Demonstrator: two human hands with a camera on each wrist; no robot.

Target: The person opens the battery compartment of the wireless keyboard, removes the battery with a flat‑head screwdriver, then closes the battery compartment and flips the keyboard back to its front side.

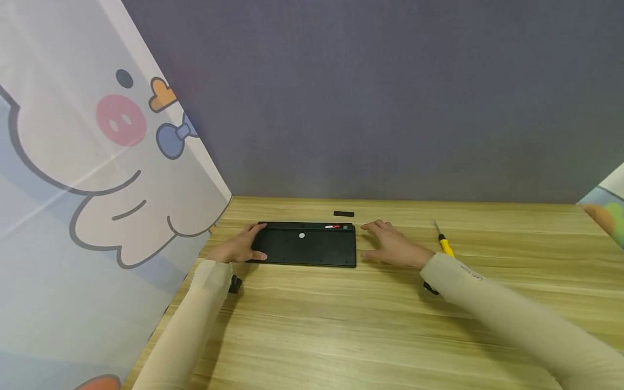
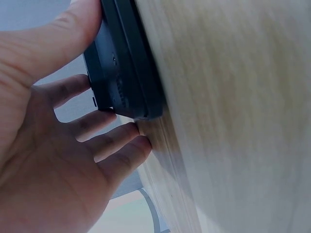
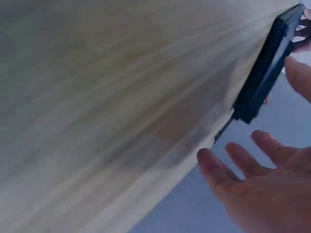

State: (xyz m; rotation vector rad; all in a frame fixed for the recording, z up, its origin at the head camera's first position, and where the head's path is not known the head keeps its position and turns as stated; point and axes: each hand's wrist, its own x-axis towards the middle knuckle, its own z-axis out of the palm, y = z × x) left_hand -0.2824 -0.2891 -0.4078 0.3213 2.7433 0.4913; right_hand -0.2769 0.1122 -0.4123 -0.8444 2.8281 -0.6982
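The keyboard (image 1: 304,245) lies underside up, flat on the wooden table (image 1: 370,325), toward the far edge and a little left of centre. Its back is a plain black panel with a small white dot in the middle and a red mark in an open slot at its 1 o'clock corner (probably a battery bay, though it is too small to be sure). It looks like a thin, stiff, light plastic slab, smooth enough to slide on the wood, so the short ends are the sensible place to take hold, thumb on top and fingers under the edge.

The left hand (image 1: 240,246) is at the keyboard's 9 o'clock end: in the left wrist view the thumb (image 2: 73,29) presses on the edge while the fingers (image 2: 121,141) spread loosely beside the corner, not wrapped round it. The right hand (image 1: 390,244) sits at 3 o'clock, just beside the end, fingers straight and apart, holding nothing; from these views I cannot tell whether it touches the edge.

A small black strip (image 1: 343,214) lies at 12 o'clock, near the keyboard. A yellow-handled screwdriver (image 1: 444,244) lies past the right hand at 3 o'clock. A cartoon-printed curtain (image 1: 88,162) hangs along the left, a grey wall (image 1: 370,97) behind
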